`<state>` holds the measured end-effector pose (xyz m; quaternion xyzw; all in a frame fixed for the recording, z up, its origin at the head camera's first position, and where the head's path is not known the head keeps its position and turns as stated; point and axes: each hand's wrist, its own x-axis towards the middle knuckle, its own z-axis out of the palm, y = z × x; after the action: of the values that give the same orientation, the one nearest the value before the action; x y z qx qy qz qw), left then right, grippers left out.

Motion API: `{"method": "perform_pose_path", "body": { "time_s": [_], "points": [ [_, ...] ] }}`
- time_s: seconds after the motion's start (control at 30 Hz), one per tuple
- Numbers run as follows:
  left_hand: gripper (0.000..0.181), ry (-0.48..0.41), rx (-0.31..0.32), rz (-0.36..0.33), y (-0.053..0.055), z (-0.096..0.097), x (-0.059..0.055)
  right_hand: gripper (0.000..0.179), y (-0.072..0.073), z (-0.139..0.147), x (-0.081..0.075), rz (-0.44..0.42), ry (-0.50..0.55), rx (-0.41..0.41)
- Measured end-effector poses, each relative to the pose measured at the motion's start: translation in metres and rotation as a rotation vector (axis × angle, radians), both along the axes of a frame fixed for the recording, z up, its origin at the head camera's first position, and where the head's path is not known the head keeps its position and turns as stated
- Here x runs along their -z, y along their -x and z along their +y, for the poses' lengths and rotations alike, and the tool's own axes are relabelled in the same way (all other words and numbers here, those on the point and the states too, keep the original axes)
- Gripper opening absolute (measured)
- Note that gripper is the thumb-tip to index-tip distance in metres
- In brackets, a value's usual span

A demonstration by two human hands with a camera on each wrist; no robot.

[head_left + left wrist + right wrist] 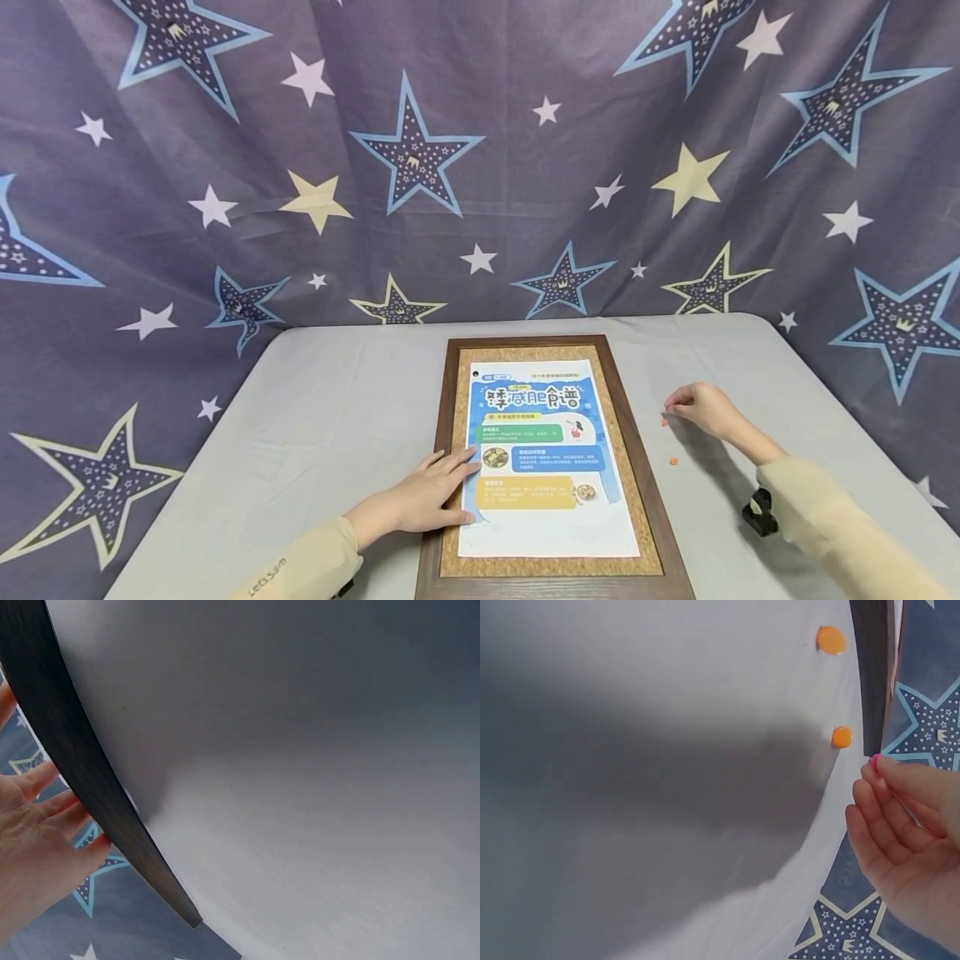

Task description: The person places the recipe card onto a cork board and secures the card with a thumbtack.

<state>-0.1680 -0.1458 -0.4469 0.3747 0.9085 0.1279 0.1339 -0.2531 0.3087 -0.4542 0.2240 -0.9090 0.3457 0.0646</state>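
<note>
A printed poster (547,529) lies on a cork board (555,567) with a dark wooden frame (442,392). One black thumbtack (476,374) sits at the poster's top left corner. My left hand (427,496) lies across the frame's left side, fingers spread and tips on the poster's left edge. To the right of the board, my right hand (707,410) pinches a small pink thumbtack (875,761) between thumb and index finger. Below that hand lie two orange thumbtacks, the nearer-to-hand orange tack (841,737) and the other orange tack (831,640).
A grey cloth covers the table (345,400) under the board. Behind it hangs a dark curtain (487,233) with a star pattern. A black wrist device (760,512) is strapped at the right sleeve.
</note>
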Motion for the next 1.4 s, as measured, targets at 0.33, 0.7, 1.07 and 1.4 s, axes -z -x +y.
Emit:
{"method": "perform_pose_path", "body": {
  "time_s": [0.33, 0.7, 1.07, 1.4],
  "points": [
    [0.068, 0.004, -0.007, -0.008, -0.001, 0.001, -0.001, 0.011, 0.002, -0.030, -0.019, -0.068, -0.072, 0.088],
    [0.069, 0.025, -0.011, -0.013, -0.001, -0.001, -0.001, 0.012, 0.021, -0.051, -0.020, -0.083, -0.033, 0.077],
    [0.068, 0.025, -0.018, -0.009, 0.000, 0.000, -0.001, 0.015, 0.043, -0.074, -0.019, -0.175, 0.029, 0.107],
    [0.068, 0.032, -0.015, -0.009, -0.001, 0.001, -0.001, 0.016, 0.060, -0.096, -0.014, -0.260, 0.178, 0.115]
  ]
}}
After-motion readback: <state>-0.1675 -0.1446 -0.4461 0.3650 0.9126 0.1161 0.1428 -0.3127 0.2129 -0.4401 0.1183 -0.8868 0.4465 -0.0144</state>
